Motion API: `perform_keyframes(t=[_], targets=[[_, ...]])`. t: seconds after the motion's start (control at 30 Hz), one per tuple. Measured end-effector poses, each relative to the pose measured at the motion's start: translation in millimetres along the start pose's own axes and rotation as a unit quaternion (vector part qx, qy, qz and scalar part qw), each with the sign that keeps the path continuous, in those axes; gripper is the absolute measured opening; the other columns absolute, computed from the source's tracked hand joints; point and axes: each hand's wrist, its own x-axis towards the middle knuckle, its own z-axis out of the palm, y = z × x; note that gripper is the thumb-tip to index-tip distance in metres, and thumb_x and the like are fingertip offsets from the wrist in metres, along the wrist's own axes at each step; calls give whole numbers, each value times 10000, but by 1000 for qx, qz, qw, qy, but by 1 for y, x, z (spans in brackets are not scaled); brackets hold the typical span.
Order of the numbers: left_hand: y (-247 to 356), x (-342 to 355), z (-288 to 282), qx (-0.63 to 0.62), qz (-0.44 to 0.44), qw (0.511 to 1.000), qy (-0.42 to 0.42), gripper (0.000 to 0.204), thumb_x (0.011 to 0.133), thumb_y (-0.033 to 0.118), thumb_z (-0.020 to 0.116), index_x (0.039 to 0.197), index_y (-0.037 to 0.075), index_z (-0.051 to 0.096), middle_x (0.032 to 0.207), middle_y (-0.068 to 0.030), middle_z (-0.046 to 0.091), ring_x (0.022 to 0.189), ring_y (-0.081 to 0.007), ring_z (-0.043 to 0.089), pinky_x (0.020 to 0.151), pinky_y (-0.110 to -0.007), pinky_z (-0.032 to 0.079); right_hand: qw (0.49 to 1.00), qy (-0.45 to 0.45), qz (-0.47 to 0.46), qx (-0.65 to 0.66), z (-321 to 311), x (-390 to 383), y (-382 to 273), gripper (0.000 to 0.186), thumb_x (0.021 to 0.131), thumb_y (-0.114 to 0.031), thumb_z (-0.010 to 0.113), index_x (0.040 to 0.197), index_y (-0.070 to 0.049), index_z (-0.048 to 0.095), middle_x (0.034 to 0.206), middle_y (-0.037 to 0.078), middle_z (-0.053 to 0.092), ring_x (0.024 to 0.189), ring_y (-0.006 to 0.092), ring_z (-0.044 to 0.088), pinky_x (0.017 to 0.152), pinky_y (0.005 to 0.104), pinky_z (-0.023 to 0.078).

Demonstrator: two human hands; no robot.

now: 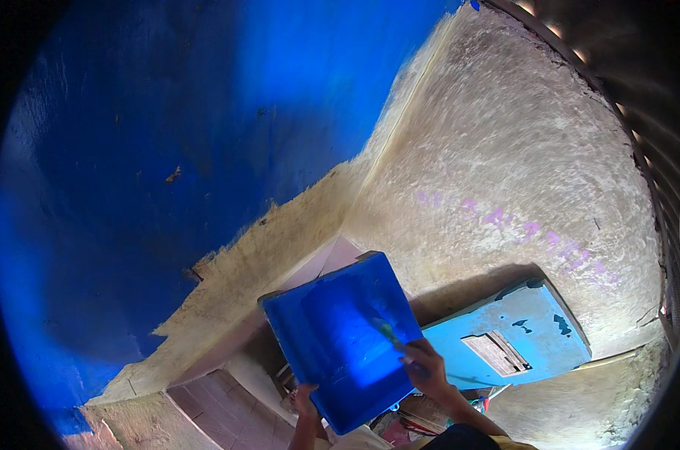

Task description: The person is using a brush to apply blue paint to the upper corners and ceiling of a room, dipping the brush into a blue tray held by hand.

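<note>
A square blue paint tray (329, 352), with blue paint inside, is held tilted at the bottom centre. My left hand (306, 399) grips its lower left edge. My right hand (421, 364) is closed on a paintbrush (386, 330), whose greenish part reaches into the tray toward its right side; the bristle end is hard to make out against the paint.
A half-painted blue wall (152, 112) fills the upper left, with bare plaster (505, 127) at right. A light blue panel (543, 330) with peeling paint lies behind the tray at right. Pink tiles (227, 412) and small clutter (422, 409) sit below. Corrugated roofing shows at top right.
</note>
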Motion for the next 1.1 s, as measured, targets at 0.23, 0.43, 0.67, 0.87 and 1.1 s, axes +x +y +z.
perform_keyframes(t=[0.23, 0.43, 0.67, 0.87, 1.1], targets=[[4, -1, 6, -16, 13, 999, 32, 210, 689, 205, 569, 838, 58, 586, 866, -76, 581, 831, -211, 536, 787, -316, 437, 992, -94, -82, -10, 7, -14, -16, 419, 747, -53, 657, 1144, -167, 589, 889, 111, 579, 763, 272, 585, 660, 345, 500], [5, 0, -6, 50, 45, 997, -44, 622, 671, 275, 561, 1226, 27, 432, 1092, -112, 519, 1000, -281, 505, 873, -416, 437, 883, 111, 318, 328, 22, -2, 3, 345, 917, -282, 526, 1088, 17, 536, 782, 80, 587, 680, 131, 556, 620, 280, 472], [8, -6, -5, 39, 2, 999, 22, 473, 679, 218, 545, 1108, 21, 514, 982, -109, 570, 924, -271, 536, 841, -395, 447, 964, 102, 163, 181, 14, 6, 11, 224, 875, -130, 561, 1059, -4, 583, 850, 107, 612, 732, 166, 589, 670, 287, 478], [12, -8, 14, 28, 2, 999, 29, 461, 671, 229, 539, 1084, 26, 522, 970, -122, 571, 907, -277, 540, 819, -393, 455, 989, -130, -30, -55, 21, 10, -21, 395, 709, 62, 615, 1062, -113, 631, 925, 128, 551, 793, 242, 593, 686, 339, 497], [12, -6, 11, 35, -1, 999, 4, 449, 674, 232, 553, 1070, 21, 519, 949, -120, 565, 887, -278, 541, 796, -387, 459, 995, -96, -3, 8, -1, 31, -17, 274, 768, -7, 620, 1038, -57, 618, 815, 116, 594, 704, 236, 597, 617, 308, 485]])
